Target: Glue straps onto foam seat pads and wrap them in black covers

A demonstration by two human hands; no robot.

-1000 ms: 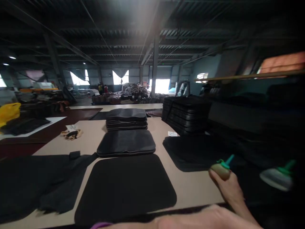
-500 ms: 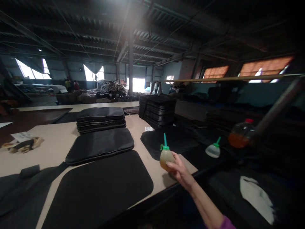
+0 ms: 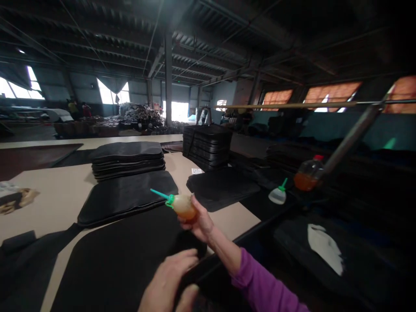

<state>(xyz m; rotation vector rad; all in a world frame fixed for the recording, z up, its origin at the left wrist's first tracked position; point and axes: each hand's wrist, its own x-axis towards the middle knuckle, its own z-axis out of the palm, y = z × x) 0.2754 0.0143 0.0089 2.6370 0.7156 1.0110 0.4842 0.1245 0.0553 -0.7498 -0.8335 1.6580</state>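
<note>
My right hand [image 3: 200, 221] is wrapped round a squeeze bottle [image 3: 183, 205] with amber liquid in it. The bottle is tipped over, its green nozzle pointing left and slightly up. It hangs over the near black mat [image 3: 123, 251], which lies flat on the table. Low in the view, my left hand [image 3: 169, 281] is raised near the mat's right edge, fingers apart and a little blurred, with nothing in it. Behind the near mat lies a thin pile of black mats [image 3: 126, 195].
Taller mat stacks [image 3: 128, 158] [image 3: 208, 145] stand farther back. To the right are a second squeeze bottle [image 3: 277, 196], a red-capped jug [image 3: 307, 175] of orange liquid and a white glove [image 3: 325, 247]. A paper label [image 3: 196, 171] lies by the right-hand mats.
My right hand has carried the squeeze bottle left over the near mat and tipped it from upright to sideways. My left hand has come into view from below. The view has shifted right.
</note>
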